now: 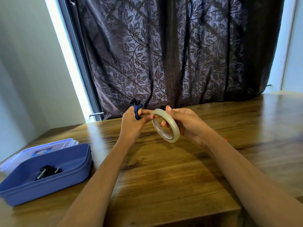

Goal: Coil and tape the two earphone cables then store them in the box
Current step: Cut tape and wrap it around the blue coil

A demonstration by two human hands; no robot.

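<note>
**Blue earphone cable (137, 112) held up for taping; black cable (47, 172) lies boxed**

Nearest, at the left of the table (164, 177), the open box (49, 185) holds the coiled black cable. Its lid (41, 148) lies just behind, leaving the opening free. Above the table's middle, the left hand (131, 123) grips the blue earphone cable tightly, probably so the loops cannot spring apart. The right hand (185, 123) curls round the tape roll (165, 126), held against the left fingers, seemingly to bring the tape's end to the bundle. A dark curtain (180, 54) hangs beyond.
</note>
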